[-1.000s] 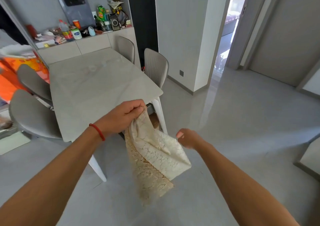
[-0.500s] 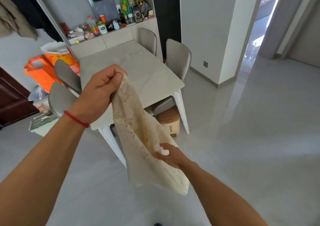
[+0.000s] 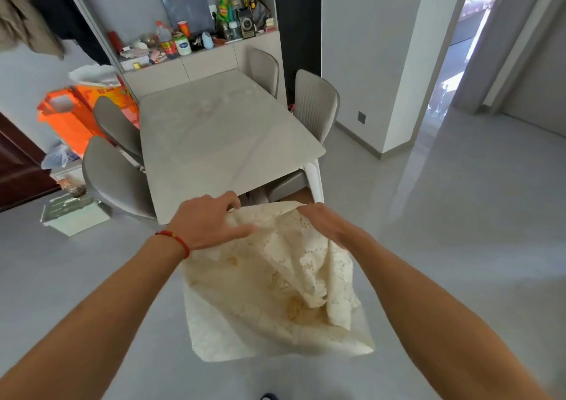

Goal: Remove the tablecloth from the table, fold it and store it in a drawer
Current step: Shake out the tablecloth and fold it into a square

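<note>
The cream lace tablecloth [image 3: 275,301] hangs folded in front of me, off the table, above the grey floor. My left hand [image 3: 208,223] holds its upper left edge, fingers over the cloth and thumb pointing right. My right hand [image 3: 324,223] grips the upper right edge, fingers curled into the fabric. Both hands are level, just short of the near end of the bare grey dining table [image 3: 220,136]. No drawer shows open; the sideboard [image 3: 202,65] with flat fronts stands beyond the table.
Two grey chairs [image 3: 113,172] stand on the table's left and two [image 3: 315,102] on its right. Orange bags [image 3: 73,114] and a white box [image 3: 73,212] sit at the left. A cluttered counter tops the sideboard. Open floor and a doorway [image 3: 459,62] lie to the right.
My left hand dropped from its raised position. My right hand rose from the cloth's lower part to the top edge, so the cloth now hangs folded between both hands.
</note>
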### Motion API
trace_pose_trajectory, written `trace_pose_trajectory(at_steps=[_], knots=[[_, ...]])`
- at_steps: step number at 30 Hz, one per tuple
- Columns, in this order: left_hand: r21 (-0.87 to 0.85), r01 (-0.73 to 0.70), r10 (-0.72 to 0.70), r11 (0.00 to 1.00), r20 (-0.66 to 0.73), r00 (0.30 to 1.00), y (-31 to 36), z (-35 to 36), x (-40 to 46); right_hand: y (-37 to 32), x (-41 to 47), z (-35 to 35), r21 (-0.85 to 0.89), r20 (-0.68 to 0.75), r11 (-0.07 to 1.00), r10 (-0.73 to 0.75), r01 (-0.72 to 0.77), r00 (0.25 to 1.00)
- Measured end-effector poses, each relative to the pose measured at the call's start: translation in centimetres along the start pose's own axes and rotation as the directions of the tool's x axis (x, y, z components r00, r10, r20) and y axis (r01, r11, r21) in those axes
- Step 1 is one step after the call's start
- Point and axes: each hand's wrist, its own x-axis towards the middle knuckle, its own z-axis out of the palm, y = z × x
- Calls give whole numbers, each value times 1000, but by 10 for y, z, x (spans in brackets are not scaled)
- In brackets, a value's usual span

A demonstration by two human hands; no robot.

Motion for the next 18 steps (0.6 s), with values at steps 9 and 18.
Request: trace_pose_trajectory(at_steps=[9, 18], knots=[[-342, -115, 116, 932, -19, 993, 100, 39, 36, -40, -26, -34, -210, 131, 965, -131, 157, 983], [-661, -28, -10, 750, -53, 999, 120, 11, 68, 57, -99, -60, -463, -614, 874, -436, 147, 658]])
